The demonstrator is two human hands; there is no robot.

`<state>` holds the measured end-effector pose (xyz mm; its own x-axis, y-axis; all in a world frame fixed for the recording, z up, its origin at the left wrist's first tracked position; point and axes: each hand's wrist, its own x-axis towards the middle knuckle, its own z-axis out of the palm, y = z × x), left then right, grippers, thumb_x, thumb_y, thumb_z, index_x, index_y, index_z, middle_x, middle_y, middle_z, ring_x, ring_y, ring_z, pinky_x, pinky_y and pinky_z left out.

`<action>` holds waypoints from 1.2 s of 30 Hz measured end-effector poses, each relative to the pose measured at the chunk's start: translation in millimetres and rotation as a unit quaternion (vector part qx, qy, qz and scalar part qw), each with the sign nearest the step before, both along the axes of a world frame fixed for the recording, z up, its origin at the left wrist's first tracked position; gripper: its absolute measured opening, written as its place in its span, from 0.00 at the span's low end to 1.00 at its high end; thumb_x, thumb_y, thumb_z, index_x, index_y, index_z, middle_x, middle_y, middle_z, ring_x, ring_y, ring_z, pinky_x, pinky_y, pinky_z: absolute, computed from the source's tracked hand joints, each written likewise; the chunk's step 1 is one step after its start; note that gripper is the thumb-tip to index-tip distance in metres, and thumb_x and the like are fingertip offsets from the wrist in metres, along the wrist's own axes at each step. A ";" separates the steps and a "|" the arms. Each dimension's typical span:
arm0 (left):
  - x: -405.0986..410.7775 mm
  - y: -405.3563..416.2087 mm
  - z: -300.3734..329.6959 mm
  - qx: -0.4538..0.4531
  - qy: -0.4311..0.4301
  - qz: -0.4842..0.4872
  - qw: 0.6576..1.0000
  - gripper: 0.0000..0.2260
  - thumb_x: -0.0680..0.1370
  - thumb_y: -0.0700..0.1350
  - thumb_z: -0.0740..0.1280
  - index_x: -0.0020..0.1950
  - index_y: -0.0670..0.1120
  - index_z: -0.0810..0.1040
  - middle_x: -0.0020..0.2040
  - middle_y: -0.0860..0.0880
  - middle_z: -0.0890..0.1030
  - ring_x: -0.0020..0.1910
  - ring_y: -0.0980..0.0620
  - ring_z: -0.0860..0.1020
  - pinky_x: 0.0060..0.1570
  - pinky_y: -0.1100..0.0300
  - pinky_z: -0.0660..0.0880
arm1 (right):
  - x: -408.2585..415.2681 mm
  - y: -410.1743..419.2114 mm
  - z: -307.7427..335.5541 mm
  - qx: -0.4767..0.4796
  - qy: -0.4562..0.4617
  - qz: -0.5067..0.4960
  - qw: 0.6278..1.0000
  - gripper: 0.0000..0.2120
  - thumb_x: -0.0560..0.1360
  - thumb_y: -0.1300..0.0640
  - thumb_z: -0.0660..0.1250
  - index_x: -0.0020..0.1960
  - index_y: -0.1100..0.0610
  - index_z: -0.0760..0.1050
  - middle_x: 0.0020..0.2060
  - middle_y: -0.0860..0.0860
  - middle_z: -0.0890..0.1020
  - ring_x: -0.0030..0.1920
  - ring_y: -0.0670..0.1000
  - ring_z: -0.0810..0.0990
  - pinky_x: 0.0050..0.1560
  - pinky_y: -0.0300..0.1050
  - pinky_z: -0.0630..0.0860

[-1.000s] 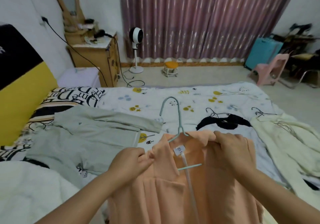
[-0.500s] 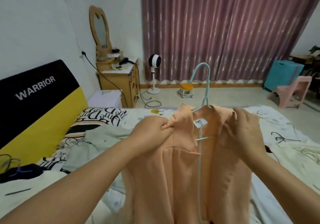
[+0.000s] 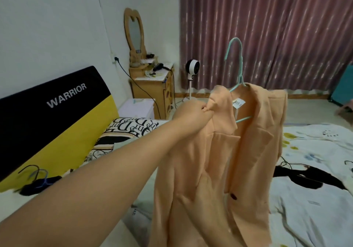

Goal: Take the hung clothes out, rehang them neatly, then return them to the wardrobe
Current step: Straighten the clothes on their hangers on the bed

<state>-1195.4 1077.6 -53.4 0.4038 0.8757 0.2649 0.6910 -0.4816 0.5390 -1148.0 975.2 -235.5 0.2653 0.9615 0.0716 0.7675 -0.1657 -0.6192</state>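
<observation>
A peach blazer [image 3: 219, 160] hangs on a light blue hanger [image 3: 237, 65], raised above the bed. My left hand [image 3: 193, 115] grips the blazer's left shoulder near the collar and holds it up. The hanger's hook points up in front of the curtain. My right hand is out of view. A black garment [image 3: 309, 178] with a dark hanger lies on the bed to the right. Another dark garment with hangers [image 3: 38, 181] lies by the headboard at the left.
The bed [image 3: 315, 208] with a floral sheet fills the lower right. A black and yellow headboard [image 3: 57, 117] stands at left. A wooden dresser with mirror [image 3: 152, 86] and a white fan [image 3: 192, 69] stand by the purple curtain [image 3: 267, 27]. Patterned pillow [image 3: 129, 132] beside the headboard.
The blazer has been lifted higher off the bed. My right hand has let go of the right shoulder and left the view; my left hand alone holds the blazer.
</observation>
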 end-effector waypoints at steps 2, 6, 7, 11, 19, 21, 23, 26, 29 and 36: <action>-1.0 14.6 9.8 0.000 -0.013 0.014 1.000 0.18 0.76 0.44 0.62 0.28 0.49 0.63 0.28 0.51 0.65 0.28 0.52 0.65 0.28 0.58 0.57 | -0.6 19.0 5.8 0.028 0.056 -0.039 0.997 0.20 0.73 0.50 0.64 0.63 0.53 0.65 0.57 0.48 0.73 0.61 0.52 0.72 0.49 0.38 0.63; -22.0 57.6 19.9 -0.006 -0.049 0.079 0.996 0.17 0.77 0.46 0.60 0.29 0.47 0.63 0.29 0.50 0.66 0.29 0.52 0.65 0.27 0.58 0.57 | 10.4 58.8 11.8 0.088 0.082 -0.056 0.991 0.06 0.68 0.47 0.52 0.35 0.48 0.60 0.33 0.47 0.71 0.40 0.56 0.74 0.41 0.50 0.69; -30.8 70.7 18.4 -0.004 -0.062 0.101 0.993 0.17 0.78 0.48 0.59 0.30 0.46 0.65 0.30 0.50 0.67 0.30 0.51 0.67 0.27 0.58 0.58 | 11.8 68.2 12.8 0.096 0.076 -0.062 0.991 0.09 0.65 0.43 0.48 0.34 0.49 0.58 0.32 0.48 0.71 0.38 0.57 0.73 0.39 0.53 0.71; -74.5 121.6 -8.1 0.023 -0.076 0.184 0.980 0.21 0.80 0.51 0.54 0.28 0.45 0.67 0.30 0.49 0.70 0.33 0.47 0.68 0.28 0.59 0.59 | 7.7 105.8 -1.5 0.095 0.048 -0.088 0.990 0.13 0.71 0.39 0.49 0.40 0.46 0.64 0.37 0.43 0.75 0.40 0.52 0.75 0.40 0.50 0.75; -181.5 213.2 -154.7 0.030 0.028 0.268 0.963 0.20 0.80 0.50 0.55 0.29 0.45 0.64 0.37 0.44 0.71 0.39 0.44 0.69 0.36 0.56 0.60 | -58.9 175.7 -107.5 -0.053 -0.017 0.086 0.995 0.12 0.79 0.52 0.55 0.61 0.52 0.69 0.56 0.52 0.79 0.56 0.53 0.76 0.52 0.45 0.68; -209.5 226.3 -195.4 0.033 0.066 0.272 0.959 0.21 0.80 0.50 0.56 0.28 0.45 0.63 0.32 0.46 0.70 0.37 0.44 0.69 0.35 0.55 0.59 | -76.8 184.3 -144.6 -0.098 -0.021 0.123 0.987 0.15 0.79 0.51 0.56 0.65 0.52 0.67 0.59 0.52 0.77 0.60 0.53 0.74 0.55 0.45 0.67; -235.3 237.6 -234.3 0.027 0.090 0.277 0.956 0.20 0.80 0.50 0.57 0.28 0.47 0.62 0.30 0.47 0.68 0.36 0.44 0.68 0.33 0.55 0.59 | -90.8 190.9 -176.7 -0.125 -0.038 0.150 0.980 0.17 0.79 0.51 0.56 0.67 0.52 0.65 0.62 0.51 0.74 0.63 0.52 0.71 0.59 0.45 0.66; -270.9 251.2 -288.4 0.024 0.111 0.292 0.950 0.20 0.80 0.51 0.57 0.29 0.47 0.63 0.30 0.47 0.70 0.37 0.40 0.73 0.32 0.55 0.60 | -102.0 201.9 -216.6 -0.157 -0.058 0.167 0.972 0.19 0.79 0.51 0.56 0.69 0.52 0.63 0.65 0.50 0.69 0.65 0.52 0.67 0.63 0.44 0.65; -304.4 265.9 -330.8 0.032 0.139 0.314 0.939 0.17 0.80 0.51 0.58 0.39 0.41 0.73 0.39 0.40 0.78 0.44 0.37 0.76 0.36 0.53 0.65 | -106.9 213.9 -251.2 -0.184 -0.102 0.177 0.962 0.21 0.79 0.52 0.54 0.71 0.53 0.59 0.71 0.52 0.62 0.71 0.53 0.61 0.66 0.45 0.63; -357.6 272.1 -395.5 -0.051 0.266 0.413 0.869 0.25 0.75 0.52 0.67 0.64 0.37 0.66 0.62 0.33 0.70 0.61 0.34 0.69 0.54 0.45 0.67 | -114.1 232.1 -319.1 -0.263 -0.155 0.189 0.933 0.28 0.80 0.57 0.49 0.77 0.52 0.41 0.76 0.52 0.41 0.76 0.55 0.41 0.73 0.54 0.50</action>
